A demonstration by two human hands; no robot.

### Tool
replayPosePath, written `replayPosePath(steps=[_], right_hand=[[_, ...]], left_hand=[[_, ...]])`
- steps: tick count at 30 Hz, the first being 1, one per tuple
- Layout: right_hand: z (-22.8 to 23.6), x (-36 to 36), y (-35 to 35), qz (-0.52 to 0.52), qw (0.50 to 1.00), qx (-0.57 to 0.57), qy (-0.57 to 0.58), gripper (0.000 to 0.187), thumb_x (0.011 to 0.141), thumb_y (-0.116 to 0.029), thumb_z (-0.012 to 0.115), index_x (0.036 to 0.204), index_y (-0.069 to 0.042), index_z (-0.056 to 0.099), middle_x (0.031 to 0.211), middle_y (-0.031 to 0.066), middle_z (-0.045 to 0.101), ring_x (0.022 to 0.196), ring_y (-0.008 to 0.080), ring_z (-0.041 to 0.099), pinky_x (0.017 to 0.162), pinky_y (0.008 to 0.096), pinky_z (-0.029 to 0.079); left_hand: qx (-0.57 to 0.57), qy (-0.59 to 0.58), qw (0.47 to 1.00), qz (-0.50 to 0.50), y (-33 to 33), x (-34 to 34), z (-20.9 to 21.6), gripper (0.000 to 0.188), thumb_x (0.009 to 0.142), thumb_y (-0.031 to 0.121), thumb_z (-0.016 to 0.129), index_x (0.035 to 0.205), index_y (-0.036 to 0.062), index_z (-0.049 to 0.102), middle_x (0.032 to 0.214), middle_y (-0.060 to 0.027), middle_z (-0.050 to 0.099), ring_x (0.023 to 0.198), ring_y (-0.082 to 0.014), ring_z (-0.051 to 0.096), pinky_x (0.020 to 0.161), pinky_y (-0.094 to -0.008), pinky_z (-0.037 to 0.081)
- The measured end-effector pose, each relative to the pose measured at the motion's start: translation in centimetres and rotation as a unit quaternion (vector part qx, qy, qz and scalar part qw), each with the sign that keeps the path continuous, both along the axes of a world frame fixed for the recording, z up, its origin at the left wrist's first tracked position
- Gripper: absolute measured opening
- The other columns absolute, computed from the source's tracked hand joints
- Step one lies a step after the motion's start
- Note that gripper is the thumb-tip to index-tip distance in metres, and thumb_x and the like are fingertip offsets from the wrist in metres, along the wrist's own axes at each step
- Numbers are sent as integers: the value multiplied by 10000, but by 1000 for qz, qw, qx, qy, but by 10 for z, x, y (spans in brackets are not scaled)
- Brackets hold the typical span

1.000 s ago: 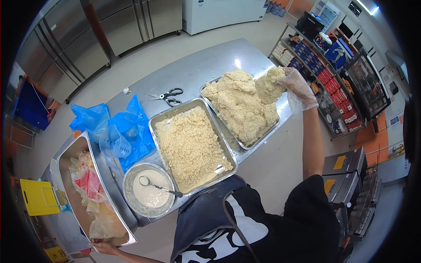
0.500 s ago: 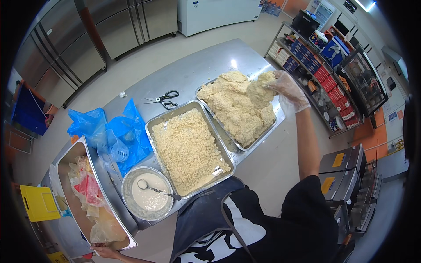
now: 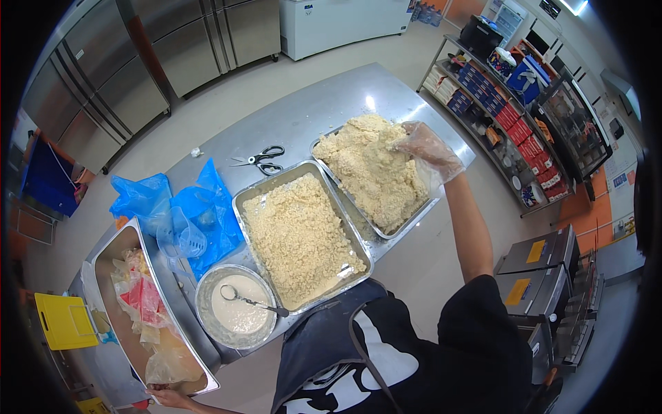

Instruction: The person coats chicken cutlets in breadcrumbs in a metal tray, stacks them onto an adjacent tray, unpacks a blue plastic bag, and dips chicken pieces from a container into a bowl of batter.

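My right hand (image 3: 431, 152), in a clear plastic glove, lowers a floppy breaded piece (image 3: 381, 153) onto a heap of similar crumb-coated food. Its fingers pinch the piece's right edge; the glove partly hides them. The heap fills a shallow metal tray (image 3: 403, 231). At the lower left, my bare left hand (image 3: 167, 396) grips the near end of a deep steel pan (image 3: 207, 383); some fingertips are hidden. Plastic bags (image 3: 143, 298) lie inside that pan. Between the hands stand a tray of pale crumbs (image 3: 296, 238) and a bowl of whitish batter (image 3: 241, 321) with a spoon (image 3: 258, 301).
Black-handled scissors (image 3: 262, 160) lie on the steel table (image 3: 324, 93). Blue plastic bags (image 3: 210, 221) and a clear jug (image 3: 183, 238) sit beside the deep pan. A loaded shelf rack (image 3: 493, 114) stands at the right; steel cabinets (image 3: 124, 83) line the back left.
My right hand has moved left and slightly down, bringing the breaded piece from the heap's right edge onto the heap. My left hand stays at the steel pan's end.
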State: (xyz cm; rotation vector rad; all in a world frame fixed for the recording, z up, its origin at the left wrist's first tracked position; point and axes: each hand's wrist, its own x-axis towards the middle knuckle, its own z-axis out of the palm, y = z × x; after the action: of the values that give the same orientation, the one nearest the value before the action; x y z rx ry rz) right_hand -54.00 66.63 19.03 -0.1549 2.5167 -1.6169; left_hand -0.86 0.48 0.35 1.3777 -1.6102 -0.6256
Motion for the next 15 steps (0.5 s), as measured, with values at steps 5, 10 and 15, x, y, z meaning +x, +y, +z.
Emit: replayPosePath(steps=[5,10,15], right_hand=[[-14,8,16,27,999,0,-38,466,788,-137,799,1166,72,625,966,111,707,836,133,667,688,271,547],[-21,8,27,46,997,-3,-67,448,745,-114,808,1124,76,665,962,114,719,863,152,674,770,294,553],[-15,13,14,-6,996,53,-72,646,717,-186,838,1213,140,584,1026,190,692,956,213,663,847,321,541]], left_hand=[[19,13,1000,8,-3,4,-2,684,1068,482,311,1094,-106,660,895,-184,689,740,-244,651,644,-343,543],[1,-9,1000,14,-5,3,-4,678,1071,462,321,1092,-133,646,898,-194,675,770,-256,650,655,-347,548],[-45,-16,999,14,-4,1,-8,636,1087,424,278,983,-99,625,778,-167,638,654,-275,590,600,-384,512]])
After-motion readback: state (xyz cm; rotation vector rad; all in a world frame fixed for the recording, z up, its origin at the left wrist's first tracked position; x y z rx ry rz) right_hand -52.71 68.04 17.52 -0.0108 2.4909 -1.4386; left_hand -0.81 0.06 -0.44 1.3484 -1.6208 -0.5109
